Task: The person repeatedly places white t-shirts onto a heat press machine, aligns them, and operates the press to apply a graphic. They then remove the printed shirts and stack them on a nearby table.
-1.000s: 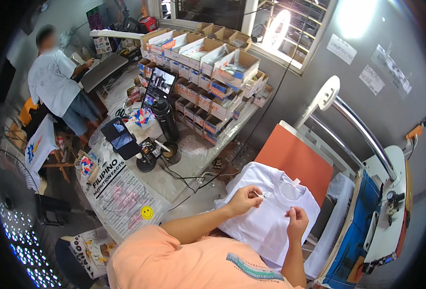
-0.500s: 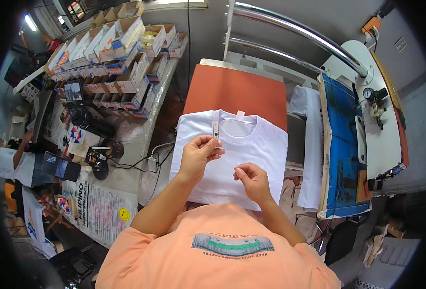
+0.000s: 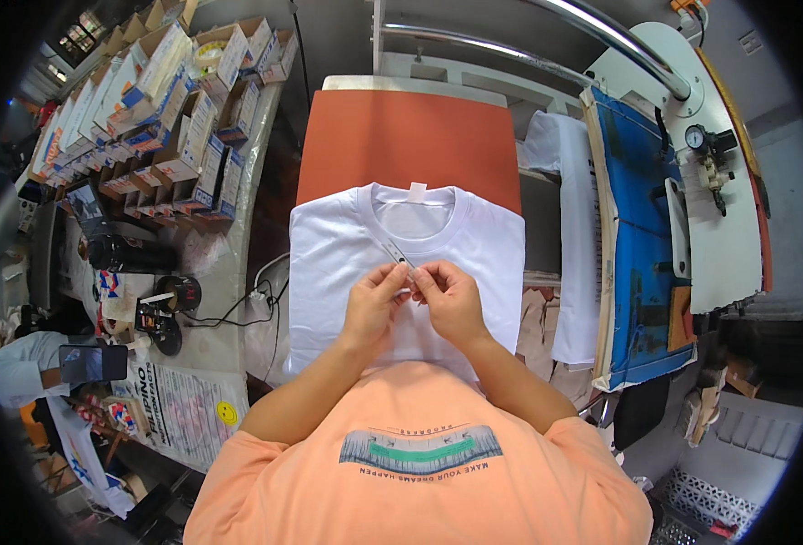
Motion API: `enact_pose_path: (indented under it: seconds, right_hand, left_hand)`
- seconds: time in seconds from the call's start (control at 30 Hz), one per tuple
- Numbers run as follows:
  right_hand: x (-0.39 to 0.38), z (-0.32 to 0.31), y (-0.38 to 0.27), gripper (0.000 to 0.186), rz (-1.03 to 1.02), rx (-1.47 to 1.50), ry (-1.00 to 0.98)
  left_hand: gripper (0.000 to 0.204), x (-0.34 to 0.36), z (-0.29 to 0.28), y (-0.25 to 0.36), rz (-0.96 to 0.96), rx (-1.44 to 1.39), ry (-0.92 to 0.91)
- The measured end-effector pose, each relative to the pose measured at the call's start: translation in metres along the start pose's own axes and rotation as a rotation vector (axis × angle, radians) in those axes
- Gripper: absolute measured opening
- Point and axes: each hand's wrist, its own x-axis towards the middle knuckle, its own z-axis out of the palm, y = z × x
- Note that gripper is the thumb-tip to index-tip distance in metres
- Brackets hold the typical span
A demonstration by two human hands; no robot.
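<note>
A folded white T-shirt (image 3: 329, 254) lies on the orange-red pad of a press, its round collar toward the far side. Just below the collar, a narrow pale strip with small dark marks (image 3: 395, 251) slants over the cloth. My left hand (image 3: 374, 304) pinches its near end between thumb and fingertips. Right beside it, my right hand (image 3: 447, 300) has thumb and forefinger closed on the same end. The fingertips of both hands meet there and hide part of the strip.
The orange-red pad (image 3: 410, 136) extends beyond the shirt. Left, a bench holds cardboard boxes (image 3: 183, 136), a black bottle (image 3: 129, 252) and cables. On the right stand a white cloth roll (image 3: 576, 254), a blue framed board (image 3: 638, 236) and a pressure gauge (image 3: 695, 137). Another person's sleeve (image 3: 24, 363) shows far left.
My right hand has moved left and up to join the left hand at the strip. The strip, upright before, now slants. The whole view has shifted a little.
</note>
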Motion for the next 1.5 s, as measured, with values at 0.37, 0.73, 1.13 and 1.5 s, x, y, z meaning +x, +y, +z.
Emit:
enact_pose_path:
  seconds: [0.37,0.73,1.13,1.5]
  right_hand:
    - [0.04,-0.018,-0.012,0.023,0.107,-0.191,-0.036]
    - [0.122,-0.039,-0.032,0.025,0.057,-0.825,-0.182]
    - [0.047,-0.022,0.018,0.04,-0.577,-1.064,0.207]
    - [0.049,-0.014,0.026,0.055,-0.532,-1.189,0.267]
  left_hand:
    - [0.017,0.021,-0.02,0.031,0.124,0.318,0.086]
    - [0.017,0.066,-0.024,0.055,1.139,1.503,-0.058]
    - [0.038,0.061,-0.018,0.045,1.146,1.691,0.018]
    - [0.041,0.063,-0.018,0.043,1.133,1.742,0.007]
